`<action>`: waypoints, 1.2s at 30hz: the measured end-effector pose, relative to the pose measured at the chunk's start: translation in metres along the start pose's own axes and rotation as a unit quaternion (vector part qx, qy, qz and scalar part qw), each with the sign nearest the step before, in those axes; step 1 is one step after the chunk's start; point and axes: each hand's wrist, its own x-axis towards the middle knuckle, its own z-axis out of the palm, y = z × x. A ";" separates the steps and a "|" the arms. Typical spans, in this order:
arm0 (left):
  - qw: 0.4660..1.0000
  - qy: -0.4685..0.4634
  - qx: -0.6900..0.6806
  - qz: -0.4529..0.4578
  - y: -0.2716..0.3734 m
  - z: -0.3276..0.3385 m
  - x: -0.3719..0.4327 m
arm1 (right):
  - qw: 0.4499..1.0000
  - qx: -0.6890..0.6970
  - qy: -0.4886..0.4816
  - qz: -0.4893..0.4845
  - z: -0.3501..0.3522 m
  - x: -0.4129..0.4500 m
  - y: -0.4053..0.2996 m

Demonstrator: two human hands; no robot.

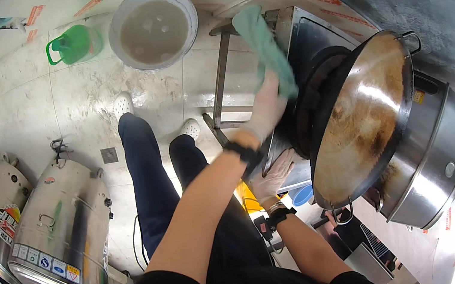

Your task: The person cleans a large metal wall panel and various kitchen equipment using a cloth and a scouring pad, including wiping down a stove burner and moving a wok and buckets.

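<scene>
A green cloth (266, 48) is bunched in my left hand (267, 105), which wears a thin clear glove and is blurred. The cloth hangs over the near side of a steel stove (318, 32), beside its dark burner ring (309, 100). My right hand (274, 175), gloved too, rests flat with spread fingers on the stove's steel edge, lower than the left. A large wok (362, 118) with two loop handles is tilted up over the burner, its browned inside facing me. Behind the wok stands a big stainless steel pot (431, 156).
A large bucket of cloudy water (115, 38) and a green plastic jug (77, 43) stand on the floor near the wall. Steel cylindrical cookers (60, 230) are on the left. A metal stand leg (222, 81) sits beside the stove. A blue plastic lid (302, 196) lies below my right hand.
</scene>
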 end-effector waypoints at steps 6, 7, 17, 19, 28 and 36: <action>0.994 -0.049 -0.020 -0.096 -0.009 0.001 -0.050 | 1.000 0.014 0.008 0.009 0.000 -0.003 0.004; 0.997 -0.043 -0.044 -0.051 -0.010 -0.002 -0.026 | 1.000 -0.014 0.005 0.011 0.003 -0.004 0.005; 0.998 0.048 -0.049 0.013 -0.020 -0.009 0.051 | 1.000 0.005 0.011 -0.008 0.003 -0.003 0.005; 0.999 0.035 -0.016 0.017 -0.033 -0.008 0.025 | 1.000 -0.001 0.005 -0.007 0.003 -0.003 0.005; 0.988 0.083 0.059 0.113 -0.010 -0.010 0.109 | 0.999 -0.004 0.025 -0.026 0.000 0.000 0.002; 0.973 0.059 0.078 0.211 -0.002 -0.014 0.087 | 0.999 0.015 0.039 -0.026 0.005 -0.004 0.008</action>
